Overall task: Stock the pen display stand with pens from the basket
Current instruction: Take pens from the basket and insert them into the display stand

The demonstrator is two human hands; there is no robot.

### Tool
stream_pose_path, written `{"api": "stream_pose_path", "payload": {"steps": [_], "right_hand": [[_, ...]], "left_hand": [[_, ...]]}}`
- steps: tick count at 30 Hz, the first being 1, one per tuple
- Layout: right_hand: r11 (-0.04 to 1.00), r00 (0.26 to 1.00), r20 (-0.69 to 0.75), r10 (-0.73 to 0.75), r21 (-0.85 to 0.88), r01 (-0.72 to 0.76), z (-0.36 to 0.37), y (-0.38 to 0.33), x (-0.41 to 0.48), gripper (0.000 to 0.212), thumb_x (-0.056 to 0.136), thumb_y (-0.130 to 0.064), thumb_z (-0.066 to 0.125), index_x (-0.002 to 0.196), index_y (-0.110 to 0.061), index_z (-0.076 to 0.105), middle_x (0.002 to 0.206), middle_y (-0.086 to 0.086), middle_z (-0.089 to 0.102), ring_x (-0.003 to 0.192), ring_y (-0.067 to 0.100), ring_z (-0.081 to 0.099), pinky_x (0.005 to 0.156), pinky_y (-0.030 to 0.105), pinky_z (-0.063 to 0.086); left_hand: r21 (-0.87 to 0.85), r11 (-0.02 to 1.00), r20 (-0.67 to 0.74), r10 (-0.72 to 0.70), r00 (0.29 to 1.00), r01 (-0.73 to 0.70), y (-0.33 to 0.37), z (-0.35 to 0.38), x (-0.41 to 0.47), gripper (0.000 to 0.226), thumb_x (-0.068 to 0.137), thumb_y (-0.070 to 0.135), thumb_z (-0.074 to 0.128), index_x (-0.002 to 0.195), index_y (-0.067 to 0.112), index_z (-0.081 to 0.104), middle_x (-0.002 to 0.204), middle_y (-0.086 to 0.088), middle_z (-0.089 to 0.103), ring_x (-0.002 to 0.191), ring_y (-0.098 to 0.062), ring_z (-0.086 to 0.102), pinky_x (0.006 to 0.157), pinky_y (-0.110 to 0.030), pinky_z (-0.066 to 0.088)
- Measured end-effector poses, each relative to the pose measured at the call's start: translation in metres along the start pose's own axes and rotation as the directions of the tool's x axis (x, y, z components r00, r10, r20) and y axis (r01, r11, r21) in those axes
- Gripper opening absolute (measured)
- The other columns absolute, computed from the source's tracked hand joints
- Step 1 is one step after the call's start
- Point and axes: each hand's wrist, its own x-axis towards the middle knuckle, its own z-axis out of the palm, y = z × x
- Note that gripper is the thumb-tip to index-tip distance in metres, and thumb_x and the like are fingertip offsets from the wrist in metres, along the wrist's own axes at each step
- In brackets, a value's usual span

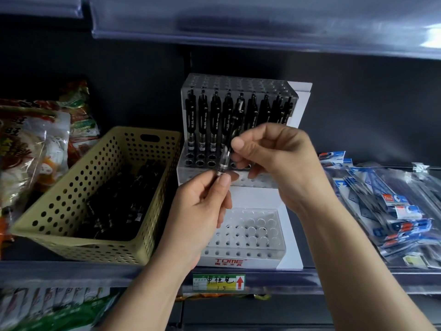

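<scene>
At the left end of the dark shop shelf point(59, 268), a yellow plastic basket full of round holes point(59, 199) is sitting. A heap of black pens point(124, 204) is lying inside it. Just beside it, in the middle of the shelf, a white and clear plastic pen stand with three steps point(253, 197) is standing. A row of black clip pens point(214, 115) is standing in the top step. The holes in the middle step and the bottom step are looking empty. So I think the job is only just getting going, and most of the pens are waiting to go in.

The person's left hand point(202, 206) is sitting below, and its fingers point(223, 181) are pinching the low end of one black and clear pen point(229, 149). The right hand point(281, 151) is sitting higher, and its fingers point(238, 142) are pinching the same pen further up. The pen is pointing almost straight up. It is hanging in the air in front of the middle step, and it is not sitting in any hole yet.
</scene>
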Motion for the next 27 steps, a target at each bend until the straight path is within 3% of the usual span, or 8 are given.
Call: {"api": "stream_pose_path", "payload": {"steps": [4,6,8,12,15,19,23,27], "right_hand": [[0.999,0.997,-0.055,-0.051,0.008,0.052,-0.003,-0.001,0.000,0.016,0.068,-0.020,0.074,0.069,-0.010,0.061,0.059,0.003,0.063,0.053,0.015,0.058,0.044,0.022,0.046],[0.993,0.983,-0.159,-0.093,0.055,0.103,-0.011,-0.005,0.001,0.015,0.069,-0.016,0.074,0.071,-0.009,0.061,0.060,0.002,0.065,0.051,0.014,0.059,0.044,0.021,0.046],[0.983,0.937,-0.319,-0.140,0.069,0.170,-0.025,-0.011,0.003,0.014,0.073,-0.009,0.074,0.072,-0.009,0.060,0.057,-0.002,0.066,0.049,0.011,0.059,0.044,0.021,0.046],[0.960,0.790,-0.553,-0.264,-0.074,0.269,-0.052,-0.017,0.002,0.017,0.080,-0.012,0.074,0.072,-0.016,0.060,0.057,-0.006,0.067,0.051,0.010,0.061,0.046,0.023,0.047],[0.941,0.742,-0.579,-0.338,-0.228,0.251,-0.058,-0.014,0.002,0.015,0.084,-0.019,0.071,0.072,-0.022,0.062,0.059,-0.006,0.066,0.057,0.017,0.062,0.049,0.032,0.053],[0.851,0.698,-0.543,-0.467,-0.491,0.187,-0.057,-0.004,0.006,0.011,0.082,-0.033,0.068,0.074,-0.027,0.063,0.069,0.000,0.068,0.064,0.024,0.067,0.061,0.050,0.055],[0.811,0.687,-0.522,-0.506,-0.559,0.172,-0.055,0.002,0.010,0.010,0.082,-0.034,0.066,0.078,-0.025,0.063,0.069,-0.003,0.067,0.063,0.020,0.066,0.062,0.048,0.055],[0.769,0.717,-0.484,-0.501,-0.630,0.112,-0.053,0.009,0.014,0.011,0.082,-0.029,0.067,0.075,-0.020,0.065,0.065,-0.007,0.064,0.058,0.013,0.062,0.063,0.035,0.054]], "left_hand": [[0.056,0.998,0.031,0.026,0.999,-0.028,-0.001,0.003,-0.001,0.028,0.080,0.041,0.054,0.085,0.018,0.068,0.057,0.004,0.052,0.048,-0.011,0.040,0.047,-0.024,0.035],[0.076,0.997,0.018,0.021,1.000,-0.023,-0.003,0.001,-0.002,0.023,0.078,0.042,0.055,0.085,0.024,0.069,0.059,0.007,0.054,0.049,-0.011,0.042,0.047,-0.024,0.037],[0.129,0.991,-0.002,0.028,1.000,-0.027,-0.003,-0.002,-0.001,0.011,0.084,0.033,0.058,0.085,0.031,0.069,0.061,0.008,0.057,0.052,-0.009,0.046,0.048,-0.022,0.038],[0.312,0.945,-0.031,0.111,0.993,-0.095,0.000,-0.012,0.000,0.015,0.088,0.026,0.058,0.089,0.039,0.067,0.066,0.017,0.062,0.056,0.001,0.053,0.058,-0.022,0.044],[0.483,0.856,-0.064,0.243,0.968,-0.183,0.007,-0.021,-0.001,0.013,0.086,0.030,0.057,0.091,0.037,0.068,0.073,0.021,0.065,0.061,-0.005,0.057,0.057,-0.026,0.049],[0.668,0.713,-0.116,0.379,0.918,-0.210,0.010,-0.039,0.002,0.016,0.088,0.027,0.057,0.096,0.025,0.071,0.075,0.021,0.064,0.069,0.003,0.058,0.059,-0.008,0.042],[0.821,0.549,-0.116,0.431,0.895,-0.158,0.013,-0.057,0.005,0.015,0.089,0.023,0.060,0.097,0.020,0.071,0.079,0.015,0.063,0.064,0.003,0.054,0.057,-0.017,0.039],[0.904,0.426,-0.114,0.348,0.931,-0.049,0.013,-0.074,0.005,0.022,0.089,0.029,0.059,0.106,0.019,0.069,0.089,0.006,0.068,0.068,-0.011,0.056,0.057,-0.025,0.040]]}}
